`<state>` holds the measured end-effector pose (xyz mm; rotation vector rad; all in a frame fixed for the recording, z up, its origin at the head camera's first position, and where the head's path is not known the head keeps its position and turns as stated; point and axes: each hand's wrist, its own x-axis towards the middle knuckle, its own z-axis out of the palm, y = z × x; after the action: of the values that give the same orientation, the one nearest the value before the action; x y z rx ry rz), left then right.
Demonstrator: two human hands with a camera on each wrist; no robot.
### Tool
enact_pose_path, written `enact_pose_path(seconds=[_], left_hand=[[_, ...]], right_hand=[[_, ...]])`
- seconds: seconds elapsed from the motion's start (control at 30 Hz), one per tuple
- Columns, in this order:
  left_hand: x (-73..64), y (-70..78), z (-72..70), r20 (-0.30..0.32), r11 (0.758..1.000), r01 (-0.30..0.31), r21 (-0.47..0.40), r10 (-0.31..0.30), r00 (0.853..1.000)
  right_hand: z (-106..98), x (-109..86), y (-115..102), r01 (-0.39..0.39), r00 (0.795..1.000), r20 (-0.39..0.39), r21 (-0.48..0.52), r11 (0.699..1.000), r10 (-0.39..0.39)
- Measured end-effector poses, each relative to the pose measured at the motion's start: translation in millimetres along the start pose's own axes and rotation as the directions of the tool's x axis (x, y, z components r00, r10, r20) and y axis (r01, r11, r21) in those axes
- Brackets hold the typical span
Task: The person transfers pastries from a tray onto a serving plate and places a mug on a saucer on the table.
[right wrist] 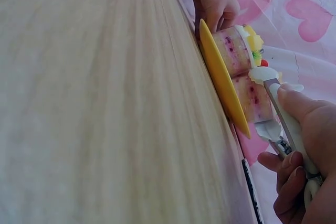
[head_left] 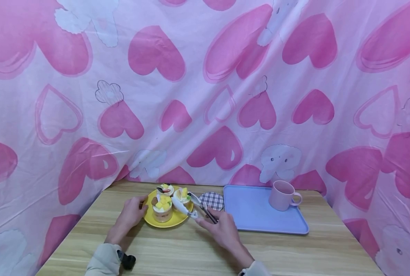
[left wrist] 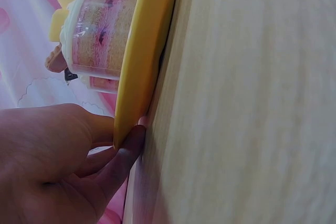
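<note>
On a yellow plate (head_left: 178, 222) sit three clear cups of layered cake with cream and yellow fruit pieces: a front cake cup (head_left: 162, 215), a right one (head_left: 181, 194) and a back one (head_left: 165, 188). At the plate's left edge, my left hand (head_left: 130, 213) pinches the rim, as the left wrist view shows with fingers (left wrist: 100, 128) against it. My right hand (head_left: 223, 230) holds tongs (right wrist: 287, 116) with white heads. Those heads stand parted on either side of the right cake cup; whether they touch it, I cannot tell.
Behind the right hand lies a checked round coaster (head_left: 211, 201). To its right is a blue tray (head_left: 251, 214) bearing a pink mug (head_left: 281, 196). A pink heart-patterned curtain (head_left: 211, 103) hangs around the wooden table (head_left: 177, 249).
</note>
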<state>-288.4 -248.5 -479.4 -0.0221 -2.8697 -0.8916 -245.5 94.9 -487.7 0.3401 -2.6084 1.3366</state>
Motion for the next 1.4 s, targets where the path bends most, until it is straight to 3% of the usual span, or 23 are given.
enact_pose_path(seconds=[0.2, 0.37, 0.87, 1.4], left_hand=[[0.0, -0.6, 0.2, -0.001, 1.000, 0.015, 0.001, -0.015, 1.000], [0.8, -1.4, 0.2, 0.006, 1.000, 0.016, 0.000, -0.016, 1.000], [0.5, -1.2, -0.2, 0.008, 1.000, 0.008, -0.006, -0.008, 1.000], [1.6, -3.9, -1.1, 0.007, 1.000, 0.000, -0.001, 0.000, 1.000]], right_hand=[[2, -1.1, 3, 0.017, 1.000, -0.024, -0.006, 1.000, -0.017], [-1, -2.3, 7, 0.003, 1.000, 0.001, 0.009, 1.000, -0.003], [-10, -1.9, 4, -0.024, 0.999, 0.029, 0.166, 0.986, 0.019], [-21, -10.8, 10, -0.018, 1.000, -0.023, 0.175, 0.984, 0.022]])
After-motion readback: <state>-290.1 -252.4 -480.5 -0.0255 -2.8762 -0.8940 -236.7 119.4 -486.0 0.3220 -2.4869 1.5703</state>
